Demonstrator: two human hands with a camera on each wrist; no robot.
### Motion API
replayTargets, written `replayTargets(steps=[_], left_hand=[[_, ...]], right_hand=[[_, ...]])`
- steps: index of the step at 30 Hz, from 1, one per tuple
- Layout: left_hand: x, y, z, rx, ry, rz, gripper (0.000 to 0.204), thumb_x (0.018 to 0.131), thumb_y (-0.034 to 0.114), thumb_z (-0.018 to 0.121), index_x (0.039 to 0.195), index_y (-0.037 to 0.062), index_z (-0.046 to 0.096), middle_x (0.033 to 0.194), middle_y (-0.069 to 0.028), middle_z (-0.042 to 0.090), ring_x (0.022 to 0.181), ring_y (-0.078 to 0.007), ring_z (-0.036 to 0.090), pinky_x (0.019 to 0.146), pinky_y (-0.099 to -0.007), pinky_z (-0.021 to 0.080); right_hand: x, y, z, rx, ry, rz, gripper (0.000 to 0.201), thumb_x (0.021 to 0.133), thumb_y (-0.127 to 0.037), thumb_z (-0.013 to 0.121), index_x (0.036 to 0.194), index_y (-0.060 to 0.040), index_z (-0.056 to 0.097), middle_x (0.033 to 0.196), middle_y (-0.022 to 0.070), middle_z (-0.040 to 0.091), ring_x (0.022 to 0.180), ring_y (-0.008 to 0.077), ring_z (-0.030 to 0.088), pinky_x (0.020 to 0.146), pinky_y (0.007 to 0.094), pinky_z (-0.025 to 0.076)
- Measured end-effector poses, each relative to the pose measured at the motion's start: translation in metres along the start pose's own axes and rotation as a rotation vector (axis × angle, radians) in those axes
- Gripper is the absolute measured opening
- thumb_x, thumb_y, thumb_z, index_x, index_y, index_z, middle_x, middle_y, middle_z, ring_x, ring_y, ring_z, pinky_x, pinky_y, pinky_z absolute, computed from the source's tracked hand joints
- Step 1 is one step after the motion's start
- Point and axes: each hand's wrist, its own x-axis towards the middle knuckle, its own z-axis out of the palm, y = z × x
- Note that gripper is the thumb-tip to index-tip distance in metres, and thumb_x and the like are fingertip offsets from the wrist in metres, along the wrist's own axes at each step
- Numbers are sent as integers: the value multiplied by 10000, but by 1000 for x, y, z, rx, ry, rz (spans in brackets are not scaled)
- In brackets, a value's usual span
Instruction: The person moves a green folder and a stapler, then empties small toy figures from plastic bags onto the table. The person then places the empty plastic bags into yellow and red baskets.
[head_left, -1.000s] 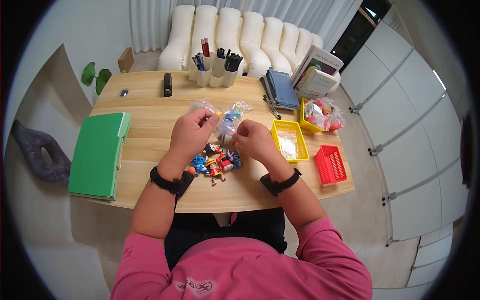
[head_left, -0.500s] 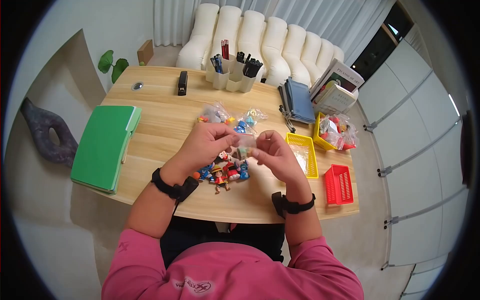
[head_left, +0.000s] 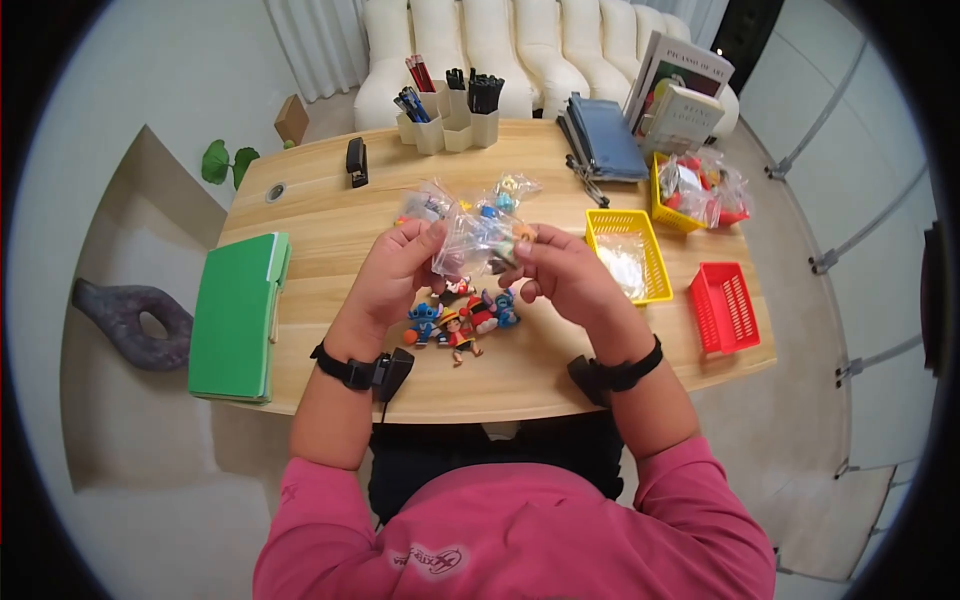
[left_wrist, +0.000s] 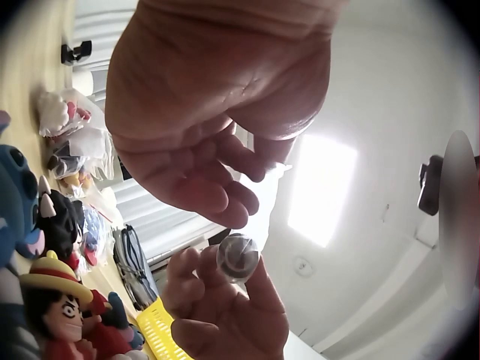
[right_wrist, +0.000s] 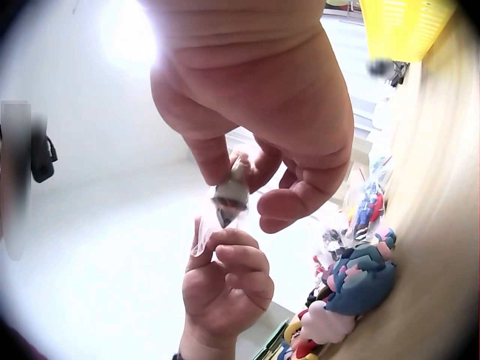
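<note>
Between the hands, above the table, is a clear plastic bag [head_left: 470, 238] with a small figure [head_left: 508, 250] inside, dark and pale in the right wrist view. My left hand [head_left: 393, 275] pinches the bag's left side with thumb and fingers. Opposite it, my right hand [head_left: 575, 278] pinches the bag around the small figure [right_wrist: 231, 196]. Below the hands several loose toy figures lie in a cluster, among them a straw-hatted figure [head_left: 459, 335] and a blue figure [head_left: 424, 322]. Other bagged figures [head_left: 510, 190] lie just beyond the hands.
On the right stand a yellow basket [head_left: 660, 285] with flat clear bags, a red basket [head_left: 725, 310], and another yellow basket [head_left: 675, 212] full of bagged toys. Green folders [head_left: 235, 320] lie at left. A stapler [head_left: 357, 163] and pen holders [head_left: 455, 132] stand at the back.
The bag, earlier low between the fingertips, is now raised and spread out between the hands. My right hand has gone from loose fingers beside it to pinching it around the figure.
</note>
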Motion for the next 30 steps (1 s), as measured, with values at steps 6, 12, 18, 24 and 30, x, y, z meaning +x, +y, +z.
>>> replayTargets(steps=[6, 12, 18, 24, 30], left_hand=[[0, 0, 3, -14, 30, -40, 207, 1077, 270, 628, 1039, 70, 665, 896, -53, 731, 720, -138, 700, 589, -273, 546], [-1, 2, 9, -70, -26, -35, 141, 1023, 184, 689, 1102, 69, 669, 923, -66, 752, 693, -123, 689, 581, -259, 541], [1, -5, 4, 166, 2, 187, 176, 943, 76, 763, 1106, 67, 695, 933, -29, 742, 748, -82, 663, 649, -239, 523], [-2, 3, 13, 292, -91, 255, 393, 943, 73, 784, 1321, 30, 686, 1199, -51, 710, 1067, -110, 644, 821, -261, 534], [-9, 4, 28, 285, -149, 259, 441, 956, 65, 776, 1382, 24, 667, 1288, -61, 692, 1113, -139, 640, 924, -297, 517]], right_hand=[[1, 2, -4, 129, -59, -57, 236, 1013, -200, 679, 1187, -40, 669, 963, 40, 719, 817, 124, 713, 617, 226, 526], [3, 3, -8, 257, -197, -146, 275, 983, -190, 685, 1200, -23, 665, 984, 55, 734, 822, 112, 693, 623, 233, 524], [6, 7, -13, 88, -88, -151, 285, 971, -183, 734, 1195, -16, 677, 990, 72, 741, 804, 113, 700, 605, 211, 524], [4, 6, -6, -26, -5, -215, 295, 968, -199, 777, 1177, -13, 682, 969, 72, 739, 822, 127, 726, 596, 213, 535], [10, 10, -11, 38, 40, -133, 317, 975, -229, 781, 1184, -14, 678, 910, 50, 722, 797, 141, 735, 576, 220, 533]])
